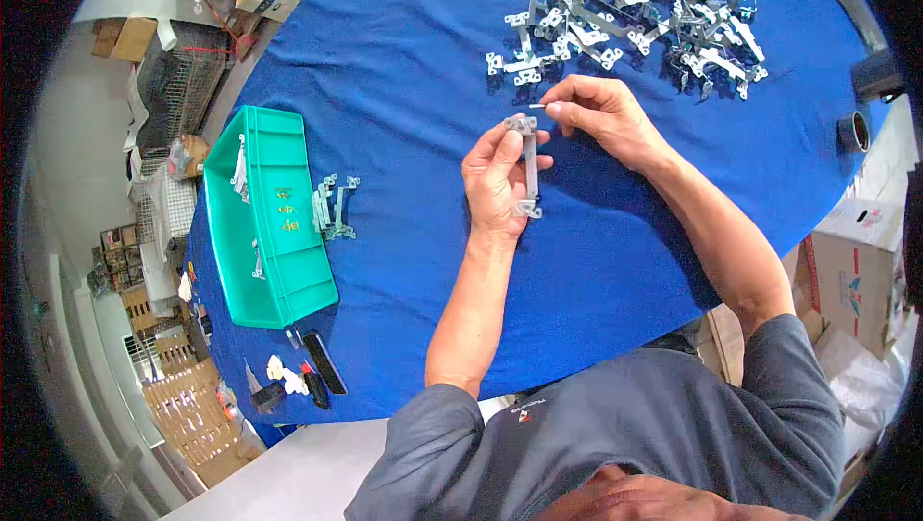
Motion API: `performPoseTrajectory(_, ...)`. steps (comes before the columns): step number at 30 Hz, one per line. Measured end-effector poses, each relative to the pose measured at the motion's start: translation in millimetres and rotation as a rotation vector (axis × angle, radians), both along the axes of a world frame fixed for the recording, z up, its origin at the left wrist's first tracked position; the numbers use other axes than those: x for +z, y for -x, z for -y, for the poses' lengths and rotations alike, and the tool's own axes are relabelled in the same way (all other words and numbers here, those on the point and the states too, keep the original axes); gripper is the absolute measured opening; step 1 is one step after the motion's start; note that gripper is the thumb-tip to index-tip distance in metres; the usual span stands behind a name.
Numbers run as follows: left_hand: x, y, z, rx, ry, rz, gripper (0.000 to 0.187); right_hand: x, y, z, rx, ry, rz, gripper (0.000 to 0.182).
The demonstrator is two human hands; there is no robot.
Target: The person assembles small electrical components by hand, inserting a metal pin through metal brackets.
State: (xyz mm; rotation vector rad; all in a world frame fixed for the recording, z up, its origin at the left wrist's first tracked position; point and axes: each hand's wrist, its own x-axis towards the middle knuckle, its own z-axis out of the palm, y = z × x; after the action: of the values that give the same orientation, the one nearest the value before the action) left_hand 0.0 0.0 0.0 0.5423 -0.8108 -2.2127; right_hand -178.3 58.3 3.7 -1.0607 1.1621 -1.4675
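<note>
My left hand is closed around a grey metal bracket, a long bar with wider, holed ends, with the thumb pressed near its upper end. Just above that end, my right hand pinches a thin, short metal pin between thumb and forefinger. The pin's tip points left and looks apart from the bracket, though its exact kind is too small to tell. Beyond both hands, a heap of similar metal brackets lies on the blue cloth.
To the left stands a green plastic bin with a few brackets inside. Several brackets lie beside its right wall. A black phone-like object rests near the front left edge. A dark roll sits at the right edge.
</note>
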Motion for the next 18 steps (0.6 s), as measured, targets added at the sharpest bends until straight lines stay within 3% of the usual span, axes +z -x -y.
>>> performPoseTrajectory(2,5,5,-3,0.216,0.228,0.268,0.025,5,-2,-3,-0.105,-0.025,-0.116,0.015)
performPoseTrajectory(3,3,5,-7,0.213,0.216,0.277,0.025,8,-4,-7,-0.104,-0.038,-0.109,0.015)
performPoseTrajectory(5,-5,6,-5,0.307,0.385,0.330,0.022,12,-7,-7,-0.209,0.118,-0.418,0.015)
performPoseTrajectory(18,-1,9,-8,0.304,0.345,0.438,0.024,8,-10,-6,-0.192,0.243,-0.625,0.013)
